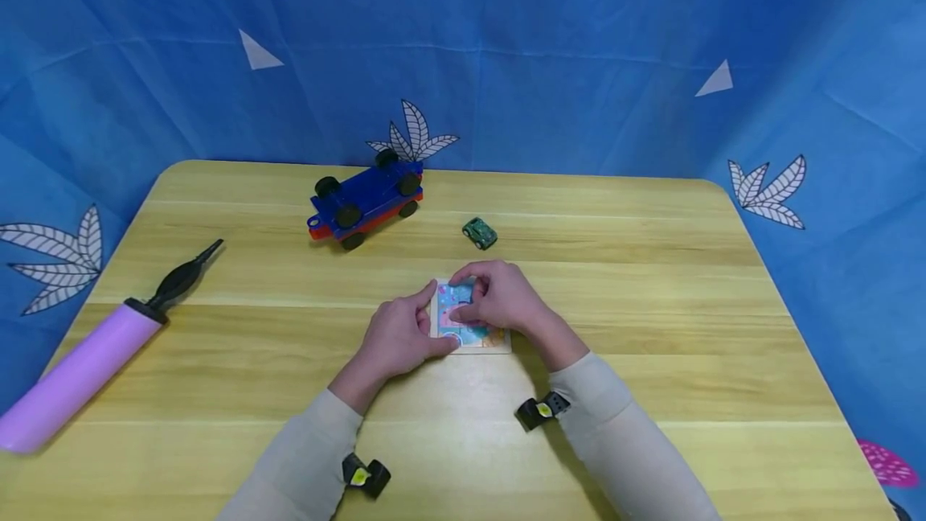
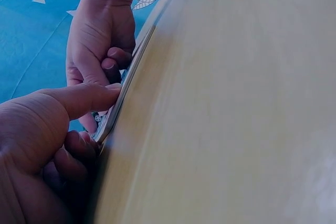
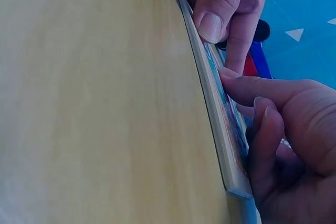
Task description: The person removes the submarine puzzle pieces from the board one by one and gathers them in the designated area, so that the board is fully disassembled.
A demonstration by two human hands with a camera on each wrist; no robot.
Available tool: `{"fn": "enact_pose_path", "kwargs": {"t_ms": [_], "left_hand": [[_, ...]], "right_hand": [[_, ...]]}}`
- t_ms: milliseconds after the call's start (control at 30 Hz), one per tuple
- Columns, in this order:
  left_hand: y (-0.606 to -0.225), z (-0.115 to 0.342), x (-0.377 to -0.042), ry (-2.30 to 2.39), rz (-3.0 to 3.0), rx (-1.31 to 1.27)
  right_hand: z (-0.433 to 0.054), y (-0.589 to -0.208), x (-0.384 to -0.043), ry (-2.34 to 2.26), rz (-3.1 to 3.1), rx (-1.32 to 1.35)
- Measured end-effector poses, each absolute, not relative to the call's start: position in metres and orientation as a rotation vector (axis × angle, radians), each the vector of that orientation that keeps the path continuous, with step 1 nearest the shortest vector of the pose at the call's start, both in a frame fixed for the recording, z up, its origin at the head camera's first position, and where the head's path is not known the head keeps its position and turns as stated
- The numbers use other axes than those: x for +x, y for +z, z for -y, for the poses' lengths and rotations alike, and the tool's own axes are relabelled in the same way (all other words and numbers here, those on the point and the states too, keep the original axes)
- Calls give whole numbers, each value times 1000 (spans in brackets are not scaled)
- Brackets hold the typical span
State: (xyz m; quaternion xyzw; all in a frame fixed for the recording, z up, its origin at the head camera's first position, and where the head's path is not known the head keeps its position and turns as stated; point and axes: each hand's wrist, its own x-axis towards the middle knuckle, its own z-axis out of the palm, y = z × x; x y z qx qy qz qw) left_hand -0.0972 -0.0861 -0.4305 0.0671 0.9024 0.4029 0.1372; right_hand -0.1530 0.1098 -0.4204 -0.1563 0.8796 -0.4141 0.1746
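A small, flat, square picture puzzle (image 1: pixel 492 338) with a pale rim lies on the table in front of me. My left hand (image 1: pixel 396 334) grips its left side, the thumb over the near edge and the other fingers bent along the side. From the right, my right hand (image 1: pixel 502 296) reaches over the colourful face. Its thumb touches the middle of the picture and its forefinger stretches to the far edge, the two tips apart; the remaining fingers are tucked in. Part of the picture is hidden under this hand. In the right wrist view the puzzle's thick rim (image 3: pixel 212 103) shows edge-on.
Beyond the puzzle sits a small green toy car (image 1: pixel 480 233). A blue and red toy vehicle (image 1: pixel 369 198) lies tipped, wheels showing, at the back left. A purple hand pump (image 1: pixel 87 372) with a black nozzle lies at the left. A blue patterned cloth (image 1: pixel 550 63) hangs behind the table (image 1: pixel 651 264).
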Motion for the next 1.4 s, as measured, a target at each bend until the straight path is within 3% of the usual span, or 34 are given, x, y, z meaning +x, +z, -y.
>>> {"fn": "enact_pose_path", "kwargs": {"t_ms": [900, 1400], "left_hand": [[-433, 85, -98, 1147, -2701, 244], [-432, 84, -101, 1230, -2633, 74]], "right_hand": [[-130, -425, -151, -1266, -2493, -498], [-118, -421, -154, -1186, -2564, -667]]}}
